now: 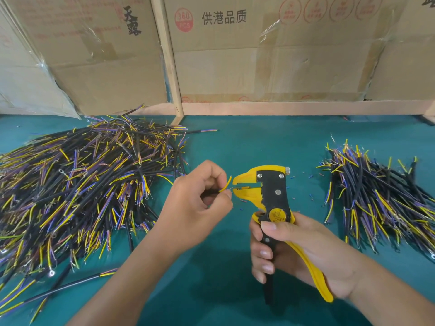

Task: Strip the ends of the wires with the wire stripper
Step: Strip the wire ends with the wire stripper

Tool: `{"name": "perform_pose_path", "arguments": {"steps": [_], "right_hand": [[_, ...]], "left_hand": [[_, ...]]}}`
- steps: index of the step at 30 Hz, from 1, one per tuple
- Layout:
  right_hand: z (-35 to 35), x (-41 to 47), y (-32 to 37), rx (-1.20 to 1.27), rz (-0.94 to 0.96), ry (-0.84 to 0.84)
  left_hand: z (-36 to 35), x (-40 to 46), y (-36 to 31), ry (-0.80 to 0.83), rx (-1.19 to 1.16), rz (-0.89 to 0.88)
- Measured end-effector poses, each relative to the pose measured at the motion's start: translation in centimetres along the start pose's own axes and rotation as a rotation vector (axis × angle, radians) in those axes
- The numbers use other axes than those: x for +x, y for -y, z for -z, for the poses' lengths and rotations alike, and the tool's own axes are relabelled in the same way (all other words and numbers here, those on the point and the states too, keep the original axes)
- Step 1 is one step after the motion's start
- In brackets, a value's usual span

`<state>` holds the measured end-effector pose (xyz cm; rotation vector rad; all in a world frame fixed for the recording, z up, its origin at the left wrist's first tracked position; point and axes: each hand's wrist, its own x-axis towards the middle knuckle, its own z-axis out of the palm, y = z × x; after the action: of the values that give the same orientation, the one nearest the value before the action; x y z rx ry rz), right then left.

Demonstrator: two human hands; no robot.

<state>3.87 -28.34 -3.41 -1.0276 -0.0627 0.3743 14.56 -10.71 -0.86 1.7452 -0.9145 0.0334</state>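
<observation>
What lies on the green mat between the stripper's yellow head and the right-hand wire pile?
Head view: bare green mat with small insulation scraps.

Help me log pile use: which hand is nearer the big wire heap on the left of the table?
Left. The left hand, pinching a wire, is right beside the big wire heap. The right hand, gripping the wire stripper, sits farther off, toward the smaller pile.

Bright even light, wide-angle edge distortion

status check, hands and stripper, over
Left hand pinches yellow wire at stripper's mouth. Right hand grips wire stripper. Nothing in the way.
</observation>
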Motion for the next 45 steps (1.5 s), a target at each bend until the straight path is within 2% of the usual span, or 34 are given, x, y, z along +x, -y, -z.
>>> {"name": "perform_pose_path", "arguments": {"steps": [15,22,27,33,45], "right_hand": [[-0.2,-0.2,-0.2,0.005,-0.042,0.060],[-0.5,-0.3,-0.1,0.028,-0.061,0.069],[-1.0,-0.5,0.2,-0.005,-0.065,0.000],[-0.8,-0.6,0.7,-0.079,-0.079,-0.097],[0.4,-0.3,1.8,-0.003,0.006,-0.224]], "left_hand": [[0.0,-0.1,-0.2,0.047,-0.065,-0.029],[0.0,-0.2,-0.3,0.091,-0.199,-0.027],[0.1,-0.3,-0.2,0.104,-0.236,-0.046],[0.0,-0.3,0.1,0.115,-0.166,-0.054],[0.7,0.1,0.6,0.006,-0.078,-0.015]]}}
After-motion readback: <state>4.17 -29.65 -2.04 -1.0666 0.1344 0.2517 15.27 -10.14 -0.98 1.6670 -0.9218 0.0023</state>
